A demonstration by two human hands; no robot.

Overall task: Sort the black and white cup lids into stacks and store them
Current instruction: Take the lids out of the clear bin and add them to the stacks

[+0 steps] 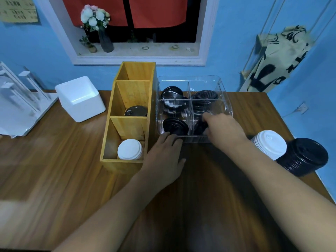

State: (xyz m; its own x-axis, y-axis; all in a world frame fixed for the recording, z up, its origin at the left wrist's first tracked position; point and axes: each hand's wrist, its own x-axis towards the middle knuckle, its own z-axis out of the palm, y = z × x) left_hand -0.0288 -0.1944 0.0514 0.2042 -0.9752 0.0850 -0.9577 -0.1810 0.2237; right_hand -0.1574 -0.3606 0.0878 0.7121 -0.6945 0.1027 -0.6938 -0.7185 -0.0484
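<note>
Foam box: sits at the left of the counter, well apart from the sorting.
Wooden organiser: three cells in a row running away from the person. The far cell shows nothing inside, the middle one holds a black lid, and the near one holds a white lid stack. The dividers seem meant to keep the colours apart.
Left hand: lies low on the counter, fingers straight and holding nothing, tips touching the near-left front wall of the clear tray. I'd guess it is there to stop the tray sliding.
Clear tray: just beside the organiser. It has four cells, each with black lids.
Right hand: reaches over the front wall, thumb and fingers curled round the near-right black lids, which stand tilted in their cell.
Loose stacks: a white stack and a black stack touch each other at the right. The black one stands near the counter's edge, where a stray forearm could knock it.
Room: open wood between the arms, enough to pull lids back toward the person.
</note>
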